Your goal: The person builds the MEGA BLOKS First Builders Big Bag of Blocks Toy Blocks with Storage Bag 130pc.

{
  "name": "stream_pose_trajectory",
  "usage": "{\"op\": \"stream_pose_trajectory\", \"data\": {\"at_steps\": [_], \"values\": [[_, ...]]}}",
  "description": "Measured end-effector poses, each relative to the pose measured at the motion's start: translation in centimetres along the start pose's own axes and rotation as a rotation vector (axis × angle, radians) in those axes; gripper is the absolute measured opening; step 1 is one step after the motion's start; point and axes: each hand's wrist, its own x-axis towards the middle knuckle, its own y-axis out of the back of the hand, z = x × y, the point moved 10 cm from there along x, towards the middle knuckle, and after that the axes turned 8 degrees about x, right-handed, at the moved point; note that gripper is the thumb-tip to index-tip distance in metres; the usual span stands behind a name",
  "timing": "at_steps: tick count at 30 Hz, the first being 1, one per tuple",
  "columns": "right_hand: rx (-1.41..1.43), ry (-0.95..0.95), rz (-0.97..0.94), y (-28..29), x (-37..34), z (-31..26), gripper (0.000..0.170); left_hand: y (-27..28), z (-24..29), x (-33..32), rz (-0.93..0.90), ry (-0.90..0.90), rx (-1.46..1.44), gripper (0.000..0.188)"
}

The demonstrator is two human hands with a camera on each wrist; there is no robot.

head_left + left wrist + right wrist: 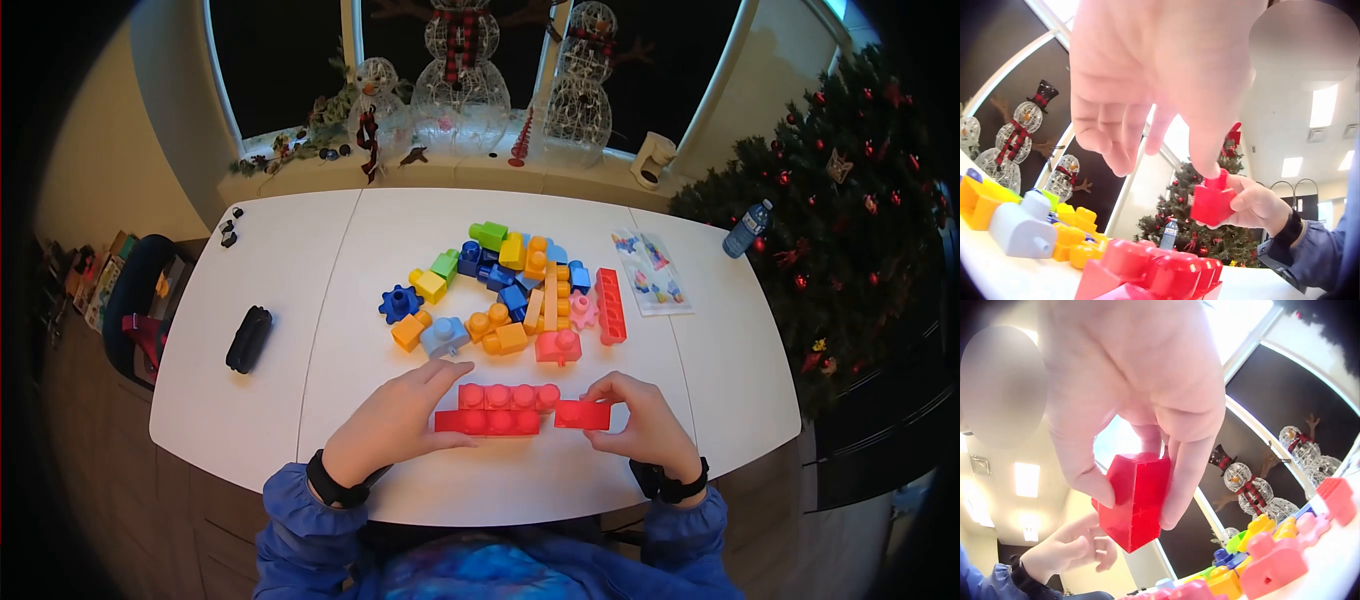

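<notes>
My right hand [648,425] pinches a red toy building brick [582,414] between thumb and fingers. In the right wrist view the brick [1135,501] hangs from the fingertips. Two long rows of red bricks lie side by side on the table, the back row [508,397] set a little further right than the front row [490,423]. The held brick is just past their right end. At their left end is my left hand [392,418], fingers spread and relaxed with nothing held. Seen from the left wrist, its fingers hang above the red bricks [1147,269].
Beyond the hands lies a pile of coloured bricks, among them a light blue one [445,337] and a pink-red one [558,347]. A long red brick [610,306] and a picture sheet [652,274] are right of it. A black case [249,340] and a water bottle [748,229] stand further out.
</notes>
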Motion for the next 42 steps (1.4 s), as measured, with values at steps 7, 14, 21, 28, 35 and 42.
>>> {"op": "stream_pose_trajectory", "data": {"at_steps": [7,14,21,28,35,42], "values": [[-0.190,0.097,-0.047,-2.2,-0.2,1.6,0.037,-2.7,-1.4,-0.3,-0.114,0.056,-0.079,0.076],[-0.204,-0.005,-0.077,-3.2,0.2,2.3,0.048,-3.2,-1.7,-0.1,-0.111,0.056,-0.081,0.076],[-0.141,0.004,-0.144,-3.3,1.7,-0.1,0.063,-2.9,-1.5,0.2,-0.086,0.032,-0.100,0.072],[-0.182,0.002,-0.185,-3.7,2.2,0.2,0.063,-3.3,-1.7,0.2,-0.046,0.002,-0.111,0.068],[-0.236,0.172,-0.158,-4.1,2.5,-0.5,0.065,-3.6,-1.6,0.0,-0.054,0.030,-0.125,0.072],[-0.243,0.169,-0.205,-5.2,3.0,-0.4,0.070,-2.9,-0.5,0.7,-0.029,-0.018,-0.057,0.075]]}}
